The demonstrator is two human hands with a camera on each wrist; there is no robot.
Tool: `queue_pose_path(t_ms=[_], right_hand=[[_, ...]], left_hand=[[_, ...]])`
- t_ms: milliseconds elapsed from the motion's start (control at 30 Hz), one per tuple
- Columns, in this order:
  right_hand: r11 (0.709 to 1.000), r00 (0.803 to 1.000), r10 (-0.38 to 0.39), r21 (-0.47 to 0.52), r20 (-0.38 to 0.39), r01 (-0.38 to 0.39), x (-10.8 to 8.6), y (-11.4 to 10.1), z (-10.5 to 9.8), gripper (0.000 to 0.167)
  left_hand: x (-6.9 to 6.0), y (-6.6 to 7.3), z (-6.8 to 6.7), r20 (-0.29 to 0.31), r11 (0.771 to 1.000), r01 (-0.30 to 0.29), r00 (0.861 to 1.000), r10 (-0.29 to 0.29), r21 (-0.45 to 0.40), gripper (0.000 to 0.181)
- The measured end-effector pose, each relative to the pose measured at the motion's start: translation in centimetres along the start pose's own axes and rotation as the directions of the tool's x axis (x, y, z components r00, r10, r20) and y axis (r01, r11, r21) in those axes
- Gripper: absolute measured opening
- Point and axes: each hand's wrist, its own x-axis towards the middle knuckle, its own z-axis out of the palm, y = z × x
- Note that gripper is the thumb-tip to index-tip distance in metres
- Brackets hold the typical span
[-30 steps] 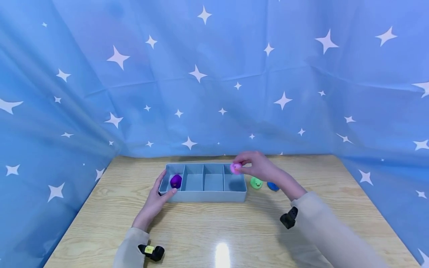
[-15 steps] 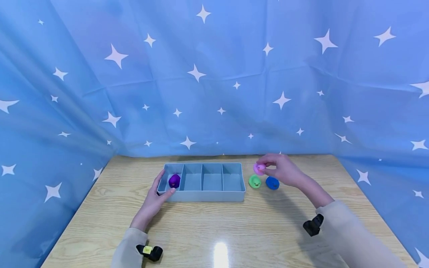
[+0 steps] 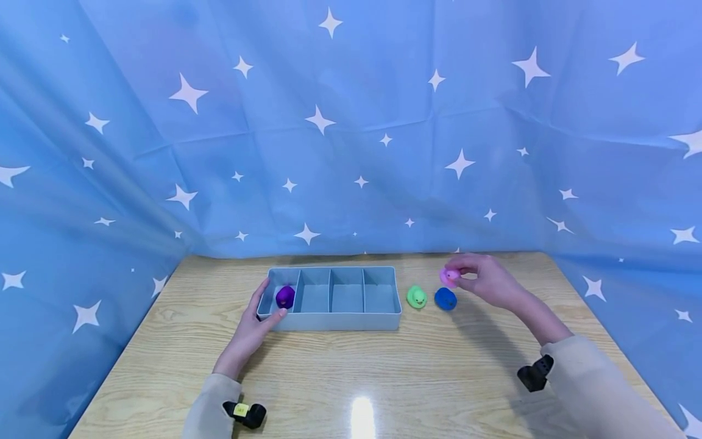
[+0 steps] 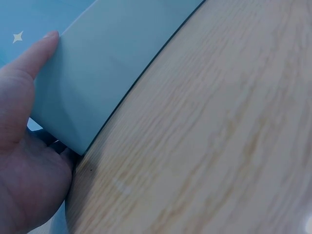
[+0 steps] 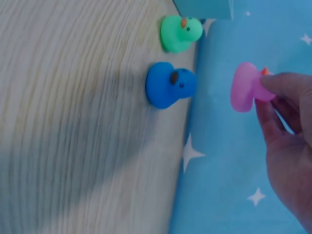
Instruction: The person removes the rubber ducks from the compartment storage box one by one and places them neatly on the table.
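A blue-grey box with several compartments (image 3: 337, 322) stands on the table. My left hand (image 3: 249, 334) holds its left end, thumb on the front wall and fingers along the left side; the left wrist view shows the thumb at the rim, other fingers partly hidden behind the corner. In the leftmost compartment sits a purple rubber duck (image 3: 285, 297). My right hand (image 3: 490, 285) pinches a pink rubber duck (image 5: 243, 87) by its head, raised above the table. Close below it are a blue rubber duck (image 3: 446, 299) and, nearer the box, a green rubber duck (image 3: 417, 297).
The wooden table (image 3: 329, 372) ends at a blue star-patterned cloth (image 3: 351, 152) hanging behind it and at both sides. A small black device (image 3: 535, 373) is on the right wrist, another black device (image 3: 249, 414) on the left.
My right hand has carried the pink duck to the right, from over the rightmost compartment to above the table behind the blue duck. The left hand stays at the box.
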Motion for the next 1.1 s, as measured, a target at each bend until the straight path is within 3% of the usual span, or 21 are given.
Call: queue_pose_path(t_ms=[533,833,1100], right_hand=[[1.0,0.999,0.025,0.012,-0.045,-0.024,-2.5,3.1,-0.8,0.025],[0.993,0.993,0.114,0.038,0.009,-0.114,-3.6,4.9,-0.2,0.023],[0.991,0.992,0.127,0.035,0.025,-0.128,-4.0,5.9,0.6,0.022]], left_hand=[[-0.2,0.1,0.0,0.009,1.0,0.01,1.0,-0.01,0.0,0.086],[-0.1,0.1,0.0,0.011,1.0,0.012,1.0,-0.012,-0.001,0.086],[-0.1,0.1,0.0,0.006,1.0,0.027,1.0,-0.027,-0.005,0.087]])
